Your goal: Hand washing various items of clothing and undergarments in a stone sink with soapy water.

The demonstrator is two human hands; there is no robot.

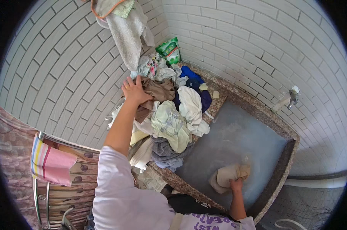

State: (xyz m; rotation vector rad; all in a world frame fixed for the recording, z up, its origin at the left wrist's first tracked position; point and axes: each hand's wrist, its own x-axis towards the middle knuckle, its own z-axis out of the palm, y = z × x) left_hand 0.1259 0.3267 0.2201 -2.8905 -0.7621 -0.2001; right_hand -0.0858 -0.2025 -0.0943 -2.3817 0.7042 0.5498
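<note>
My left hand (135, 93) rests with fingers spread on a brown garment (161, 89) in a heap of laundry. Below it in the heap lie a pale yellow-green cloth (172, 122), a white cloth (188, 103) and a grey towel-like cloth (169, 152). Over in the stone sink (280, 188), my right hand (236, 184) grips a bunched beige cloth (226, 175). Cloudy grey-blue water (245, 132) fills the sink and hides its bottom; part of the beige cloth is at the surface.
A metal tap (293, 97) juts from the tiled wall over the sink. Soap pieces (216, 94) lie on the stone ledge near dark blue clothes (192, 76). Behind the heap stands a green detergent pouch (170, 51). A white towel (126, 37) hangs above; a pink towel (54, 164) hangs at left.
</note>
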